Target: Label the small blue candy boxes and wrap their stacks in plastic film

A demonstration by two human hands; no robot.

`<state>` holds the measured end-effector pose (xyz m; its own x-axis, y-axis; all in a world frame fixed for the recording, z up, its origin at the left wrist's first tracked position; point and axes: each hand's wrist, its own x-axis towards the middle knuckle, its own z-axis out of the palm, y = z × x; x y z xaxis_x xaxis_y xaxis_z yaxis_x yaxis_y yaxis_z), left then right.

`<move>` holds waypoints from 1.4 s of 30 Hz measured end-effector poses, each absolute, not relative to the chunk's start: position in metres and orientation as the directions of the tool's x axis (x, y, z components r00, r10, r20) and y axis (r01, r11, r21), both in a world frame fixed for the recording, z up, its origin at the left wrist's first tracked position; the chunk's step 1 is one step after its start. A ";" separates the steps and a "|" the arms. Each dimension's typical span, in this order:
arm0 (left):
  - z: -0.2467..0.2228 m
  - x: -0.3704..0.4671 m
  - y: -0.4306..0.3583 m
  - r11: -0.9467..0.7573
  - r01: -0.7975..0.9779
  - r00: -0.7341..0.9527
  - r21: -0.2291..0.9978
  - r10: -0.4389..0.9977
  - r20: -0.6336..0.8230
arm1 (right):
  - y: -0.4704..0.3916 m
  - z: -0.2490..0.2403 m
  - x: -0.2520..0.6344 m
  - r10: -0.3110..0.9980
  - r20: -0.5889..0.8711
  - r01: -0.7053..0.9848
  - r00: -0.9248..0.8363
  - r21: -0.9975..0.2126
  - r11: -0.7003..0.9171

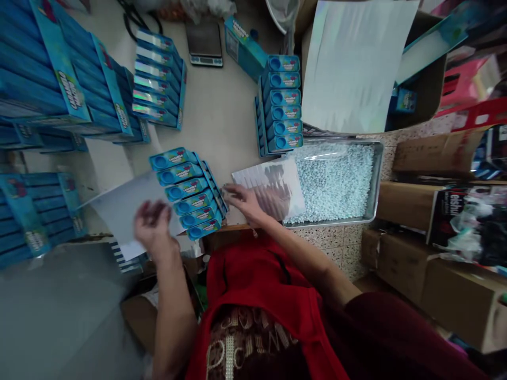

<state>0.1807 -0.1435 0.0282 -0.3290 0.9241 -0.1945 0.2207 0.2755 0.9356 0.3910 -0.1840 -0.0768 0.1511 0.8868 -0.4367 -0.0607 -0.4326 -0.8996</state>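
A fan of six small blue packs (189,192) is laid on the bench (222,113) close to its near edge, between the two hands. Just right of the packs, the right hand (243,203) is stretched forward with the fingers spread flat, resting at the left edge of a clear bag (273,187) that is lying partly over a metal tray (378,174) of pale blue pellets; nothing is seen to be gripped by it. The right forearm is extended from a red sleeve. The left hand (152,224) is raised just left of the packs, the forearm nearly upright, the fingers loosely curled and blurred; a pale sheet (119,208) is seen beside or behind it, and whether it is held cannot be told. Farther back, a second stack of blue packs (282,103) is stood beside the tray, blue cartons (59,74) are piled at the left, and a small scale (204,42) is placed near the far edge.
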 end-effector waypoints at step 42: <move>-0.079 0.355 -0.116 0.041 0.852 0.286 0.522 0.799 -0.529 | -0.238 -0.082 0.516 0.992 -0.112 0.895 -0.065 -0.446 0.008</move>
